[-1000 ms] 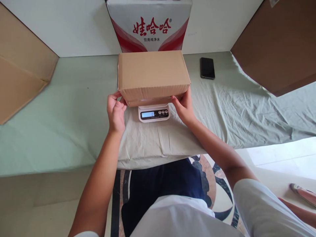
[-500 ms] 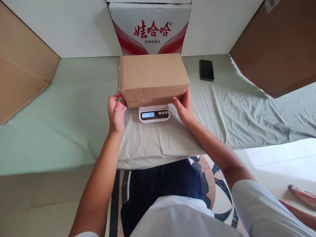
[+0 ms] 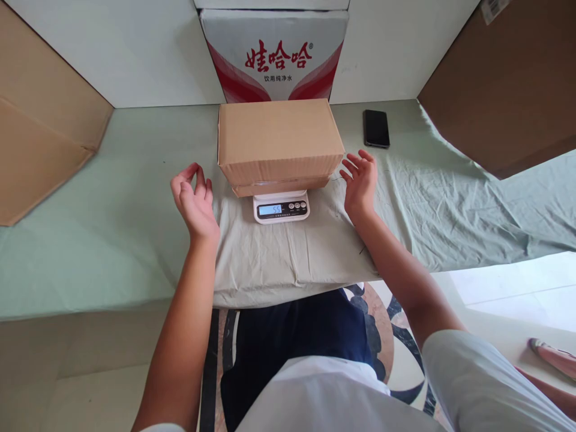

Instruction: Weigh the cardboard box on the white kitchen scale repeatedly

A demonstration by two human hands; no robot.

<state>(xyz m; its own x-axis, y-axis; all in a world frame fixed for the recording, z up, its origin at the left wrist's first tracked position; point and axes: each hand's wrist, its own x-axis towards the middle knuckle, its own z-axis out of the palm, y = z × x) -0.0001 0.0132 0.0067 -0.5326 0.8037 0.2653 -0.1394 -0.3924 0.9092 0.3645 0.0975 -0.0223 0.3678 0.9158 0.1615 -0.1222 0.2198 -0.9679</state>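
Observation:
A closed brown cardboard box (image 3: pixel 279 132) rests on a small white digital scale (image 3: pixel 281 216), covering most of its platform. The scale's lit display and several buttons show at the front, below the box's taped side. My left hand (image 3: pixel 195 201) is off to the left of the box, fingers apart and slightly curled, holding nothing. On the other side, my right hand (image 3: pixel 361 183) is just clear of the box's right corner, with its fingers spread and its palm bare.
A green cloth (image 3: pixel 135 240) covers the table. A black phone (image 3: pixel 377 128) lies at the right rear. Behind stands a white and red printed carton (image 3: pixel 276 42). Large cardboard pieces rise at left (image 3: pixel 45 114) and right (image 3: pixel 504 90). Part of another person's foot shows lower right.
Both hands have let go of the cardboard box and moved outward, left and right. The box stays on the scale, and the display digits have changed.

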